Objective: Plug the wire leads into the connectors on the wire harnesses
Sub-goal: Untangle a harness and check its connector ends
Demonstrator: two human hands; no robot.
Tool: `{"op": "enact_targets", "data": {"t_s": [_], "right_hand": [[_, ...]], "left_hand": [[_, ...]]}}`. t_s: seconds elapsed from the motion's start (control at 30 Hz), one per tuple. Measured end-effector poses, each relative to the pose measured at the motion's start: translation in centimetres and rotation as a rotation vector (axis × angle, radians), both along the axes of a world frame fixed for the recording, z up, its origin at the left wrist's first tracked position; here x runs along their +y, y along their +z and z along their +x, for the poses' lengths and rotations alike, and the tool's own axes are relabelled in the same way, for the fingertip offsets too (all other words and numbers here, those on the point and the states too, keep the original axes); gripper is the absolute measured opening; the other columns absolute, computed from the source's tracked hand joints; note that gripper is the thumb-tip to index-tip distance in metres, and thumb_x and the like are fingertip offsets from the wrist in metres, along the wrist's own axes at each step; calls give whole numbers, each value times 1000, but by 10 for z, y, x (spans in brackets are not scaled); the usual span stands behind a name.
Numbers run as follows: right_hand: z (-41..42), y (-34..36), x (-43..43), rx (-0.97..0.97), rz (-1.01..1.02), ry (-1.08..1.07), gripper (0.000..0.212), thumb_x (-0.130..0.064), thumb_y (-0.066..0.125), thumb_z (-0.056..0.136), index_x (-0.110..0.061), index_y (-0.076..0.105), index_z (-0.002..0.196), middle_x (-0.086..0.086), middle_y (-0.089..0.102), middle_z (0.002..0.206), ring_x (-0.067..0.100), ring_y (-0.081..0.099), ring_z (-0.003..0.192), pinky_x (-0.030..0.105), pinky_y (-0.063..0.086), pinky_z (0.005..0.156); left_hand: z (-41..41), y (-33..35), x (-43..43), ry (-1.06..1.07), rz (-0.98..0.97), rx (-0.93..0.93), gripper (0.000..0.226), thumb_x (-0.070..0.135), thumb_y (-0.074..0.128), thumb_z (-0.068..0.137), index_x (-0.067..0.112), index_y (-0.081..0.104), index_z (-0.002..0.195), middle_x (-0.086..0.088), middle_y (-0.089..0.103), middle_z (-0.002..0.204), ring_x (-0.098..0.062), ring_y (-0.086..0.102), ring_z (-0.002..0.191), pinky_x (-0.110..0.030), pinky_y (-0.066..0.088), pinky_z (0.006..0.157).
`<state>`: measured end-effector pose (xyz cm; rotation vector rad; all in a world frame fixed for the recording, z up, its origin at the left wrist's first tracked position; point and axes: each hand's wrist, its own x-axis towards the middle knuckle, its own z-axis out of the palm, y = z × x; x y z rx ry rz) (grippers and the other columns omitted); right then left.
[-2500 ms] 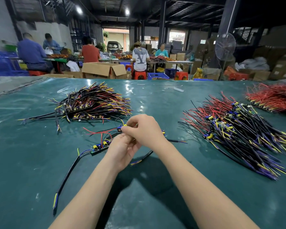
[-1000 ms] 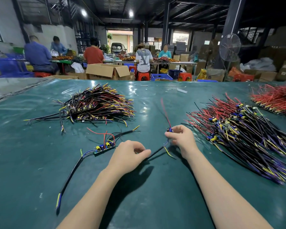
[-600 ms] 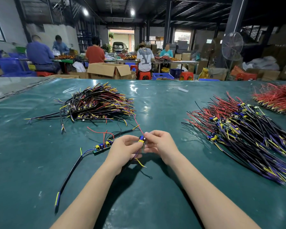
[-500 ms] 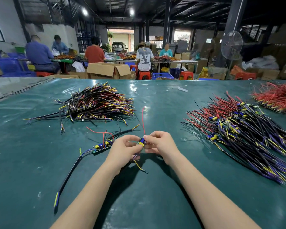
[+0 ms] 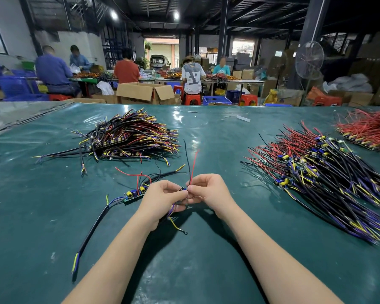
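My left hand and my right hand meet over the middle of the green table. Between their fingertips is a small wire harness with a blue connector. A red lead and a black lead rise from it. Purple wires and a yellow wire with a ring terminal hang below my left hand. A second harness, a thin board with capacitors and a long black cable, lies just left of my left hand.
A pile of harnesses lies far left. A larger pile spreads on the right, and a red-wired pile sits at the far right. Several people work at tables beyond the far edge, near cardboard boxes.
My right hand went out to the right, took a harness and brought it back to the left hand. The red lead now stands upright between the hands.
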<state>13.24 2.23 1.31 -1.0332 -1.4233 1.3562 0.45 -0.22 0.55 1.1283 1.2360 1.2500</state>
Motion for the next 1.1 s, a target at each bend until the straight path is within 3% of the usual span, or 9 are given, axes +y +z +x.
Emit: {"op": "enact_targets", "data": {"t_s": [0.13, 0.27, 0.43, 0.63, 0.77, 1.1], "right_hand": [[-3, -2, 0, -54, 35, -73, 25, 9, 55, 84, -10, 57, 67, 6, 56, 65, 12, 55, 56, 18, 49, 50], [-2, -1, 0, 159, -31, -120, 23, 6, 56, 85, -10, 60, 69, 4, 56, 64, 12, 54, 59, 14, 47, 50], [-7, -2, 0, 338, 9, -262, 26, 13, 56, 83, -8, 58, 68, 2, 53, 58, 11, 51, 54, 15, 49, 51], [2, -2, 1, 236, -46, -127, 20, 4, 55, 87, -10, 60, 74, 3, 56, 65, 5, 57, 50, 15, 50, 51], [0, -5, 2, 137, -32, -16, 19, 3, 57, 86, -9, 62, 71, -4, 58, 52, 5, 54, 49, 18, 50, 57], [3, -6, 9, 163, 91, -167, 22, 7, 61, 81, -7, 63, 64, -6, 53, 42, 4, 49, 41, 17, 50, 48]], "left_hand": [[1, 1, -1, 34, -12, -33, 13, -6, 65, 80, 2, 56, 75, -6, 64, 62, -9, 64, 49, -21, 54, 48], [2, 5, 0, 9, -16, -145, 11, -6, 61, 82, 1, 57, 75, -10, 61, 69, -10, 65, 53, -21, 54, 51], [5, 8, 0, -25, -63, -286, 11, -5, 58, 85, -1, 58, 75, -8, 65, 61, -13, 66, 54, -19, 54, 50], [3, 8, -2, -17, -101, -289, 7, -6, 55, 86, 1, 54, 85, -14, 60, 76, -16, 66, 52, -24, 55, 48], [2, 8, -4, -31, -59, -185, 7, 0, 60, 85, 3, 63, 80, -11, 64, 78, -13, 66, 54, -22, 55, 49], [0, 11, -4, -76, -110, -168, 9, 3, 60, 85, 6, 63, 78, -6, 65, 71, -7, 68, 56, -16, 49, 46]]}}
